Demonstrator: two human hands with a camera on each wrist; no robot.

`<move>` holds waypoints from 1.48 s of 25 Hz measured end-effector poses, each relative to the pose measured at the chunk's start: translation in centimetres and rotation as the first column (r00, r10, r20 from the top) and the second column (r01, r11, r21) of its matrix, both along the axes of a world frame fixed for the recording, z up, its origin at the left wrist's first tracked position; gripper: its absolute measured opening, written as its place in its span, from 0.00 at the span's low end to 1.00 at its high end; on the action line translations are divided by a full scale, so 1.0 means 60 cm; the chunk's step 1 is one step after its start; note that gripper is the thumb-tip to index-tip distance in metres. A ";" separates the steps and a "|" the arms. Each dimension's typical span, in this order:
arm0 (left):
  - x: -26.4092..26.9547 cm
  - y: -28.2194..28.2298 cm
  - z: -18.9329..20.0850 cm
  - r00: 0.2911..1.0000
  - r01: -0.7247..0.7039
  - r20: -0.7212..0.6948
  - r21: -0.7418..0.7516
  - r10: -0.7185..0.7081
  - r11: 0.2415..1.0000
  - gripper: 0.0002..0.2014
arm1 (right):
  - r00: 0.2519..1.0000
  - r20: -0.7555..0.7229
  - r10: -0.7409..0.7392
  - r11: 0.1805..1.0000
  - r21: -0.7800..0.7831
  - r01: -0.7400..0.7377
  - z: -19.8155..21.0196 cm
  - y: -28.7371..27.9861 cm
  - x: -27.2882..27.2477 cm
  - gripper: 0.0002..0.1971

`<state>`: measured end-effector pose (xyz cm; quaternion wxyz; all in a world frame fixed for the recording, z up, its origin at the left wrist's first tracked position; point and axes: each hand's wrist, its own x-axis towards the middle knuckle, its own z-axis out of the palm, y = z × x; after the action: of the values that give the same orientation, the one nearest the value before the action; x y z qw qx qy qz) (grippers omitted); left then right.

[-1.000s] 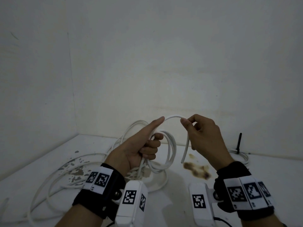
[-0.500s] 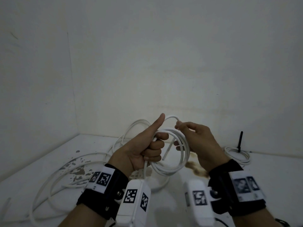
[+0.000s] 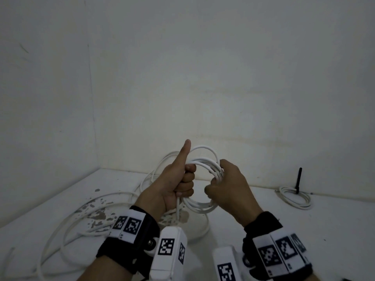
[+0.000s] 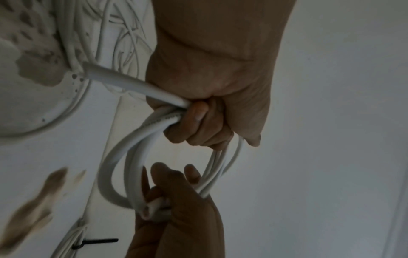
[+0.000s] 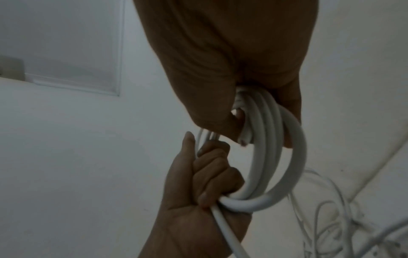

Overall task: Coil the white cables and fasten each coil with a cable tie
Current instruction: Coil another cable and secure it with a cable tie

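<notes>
A coil of white cable (image 3: pixel 205 162) of several loops hangs in the air between both hands. My left hand (image 3: pixel 178 183) grips the coil's left side in a fist, thumb pointing straight up. My right hand (image 3: pixel 225 185) wraps round the right side, pressing the cut cable end (image 5: pixel 244 139) against the loops. In the left wrist view the coil (image 4: pixel 119 167) curves from the left hand (image 4: pixel 207 111) down to the right hand (image 4: pixel 176 192). In the right wrist view the loops (image 5: pixel 264 157) run from the right hand (image 5: pixel 243 108) to the left hand (image 5: pixel 209 178). The cable's tail (image 3: pixel 178 209) drops below the left fist.
Loose white cable (image 3: pixel 81 216) sprawls over the stained white table (image 3: pixel 284 230) on the left. At the back right lies a coil (image 3: pixel 294 197) fastened with a black cable tie (image 3: pixel 298 180) that stands upright. White walls enclose the corner.
The right hand brought the free cable end down onto the coil and closed round the right side of the loops. The left thumb lifted upright. Both hands moved closer together.
</notes>
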<state>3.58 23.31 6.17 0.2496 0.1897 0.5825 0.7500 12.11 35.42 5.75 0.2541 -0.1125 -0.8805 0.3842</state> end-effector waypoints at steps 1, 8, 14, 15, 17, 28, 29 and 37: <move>-0.001 0.002 -0.001 1.000 -0.022 0.004 0.007 0.022 1.000 0.31 | 1.000 0.006 0.008 0.999 0.033 -0.008 0.003 -0.005 0.002 0.15; -0.002 0.013 -0.004 0.991 -0.135 0.013 0.053 0.135 0.989 0.26 | 0.973 0.176 -0.149 0.898 0.436 0.059 0.015 -0.016 0.021 0.16; -0.041 -0.011 -0.007 0.960 -0.276 0.079 0.142 0.267 0.951 0.26 | 0.943 0.232 -0.239 0.698 0.717 0.000 0.041 -0.030 0.057 0.18; -0.048 -0.017 -0.009 0.960 -0.279 0.080 0.143 0.270 0.950 0.26 | 0.950 0.236 -0.204 0.710 0.704 -0.022 0.044 -0.028 0.057 0.18; -0.055 -0.028 -0.011 0.952 -0.304 0.080 0.135 0.296 0.943 0.26 | 0.951 0.278 -0.136 0.784 0.617 -0.068 0.045 -0.023 0.054 0.17; -0.004 -0.010 0.011 0.990 -0.040 -0.142 -0.191 0.012 0.981 0.26 | 0.991 0.066 0.114 0.993 -0.037 -0.111 0.018 0.013 0.013 0.36; 0.002 -0.004 0.010 0.990 -0.008 -0.142 -0.212 -0.023 0.977 0.26 | 0.981 -0.007 0.196 0.947 -0.257 -0.191 0.013 0.012 0.007 0.28; -0.002 0.006 0.010 0.976 -0.123 -0.198 -0.173 0.087 0.977 0.27 | 0.918 -0.130 0.376 0.685 -0.628 -0.369 0.010 0.032 -0.002 0.17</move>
<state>3.45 23.69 6.79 0.1694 0.2050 0.6797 0.6836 12.00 37.31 6.32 0.1127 -0.0130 -0.7009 0.7042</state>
